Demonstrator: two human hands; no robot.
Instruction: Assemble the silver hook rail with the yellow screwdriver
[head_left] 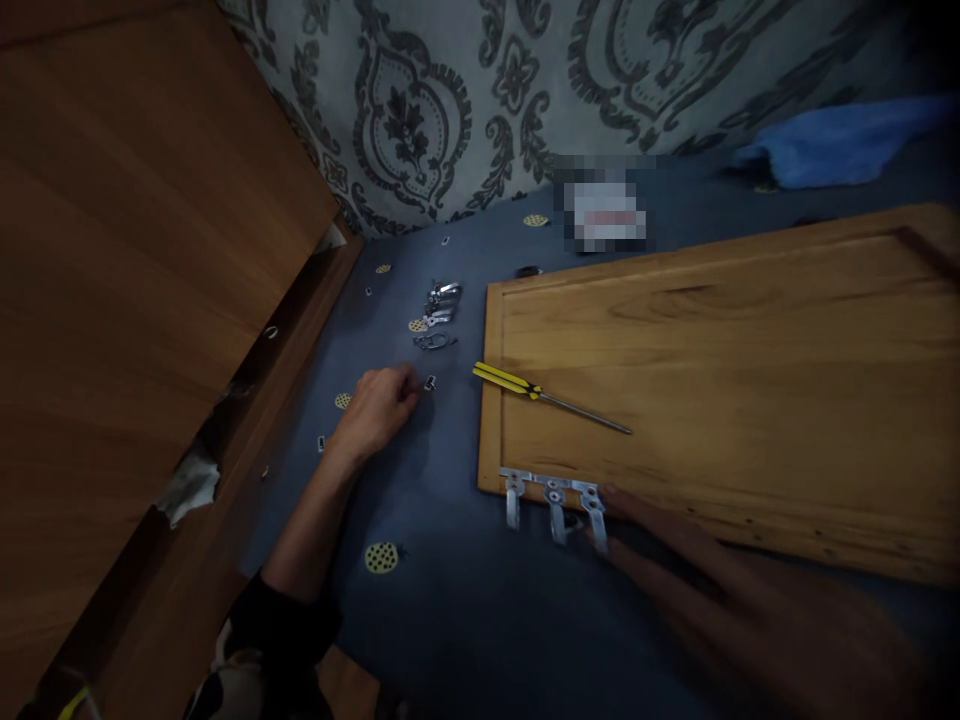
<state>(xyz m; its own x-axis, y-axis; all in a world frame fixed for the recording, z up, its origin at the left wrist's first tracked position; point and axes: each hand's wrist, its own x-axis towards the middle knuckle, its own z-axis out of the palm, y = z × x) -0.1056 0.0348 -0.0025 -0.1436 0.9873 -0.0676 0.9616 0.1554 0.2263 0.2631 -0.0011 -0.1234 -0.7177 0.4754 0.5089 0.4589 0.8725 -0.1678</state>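
Observation:
My left hand [380,405] lies on the dark blue cloth with its fingers curled in. Whatever they may hold is hidden. Just beyond it lie several loose metal hinges [435,318]. Along the near left edge of a wooden cabinet door [720,370] sit three silver hinges, with their arms overhanging the edge. My right hand [750,600], dim and blurred, has its fingertips around the rightmost hinge [595,512]. A screwdriver [551,397] with a yellow and black handle rests on the door, its shaft pointing right.
A wooden cabinet [150,200] stands at the left, a crumpled white scrap [191,485] in its dark gap. Against the patterned wall [480,90] are a blurred-out pack [606,210] and a blue cloth [840,150]. A small dark object [529,271] lies behind the door.

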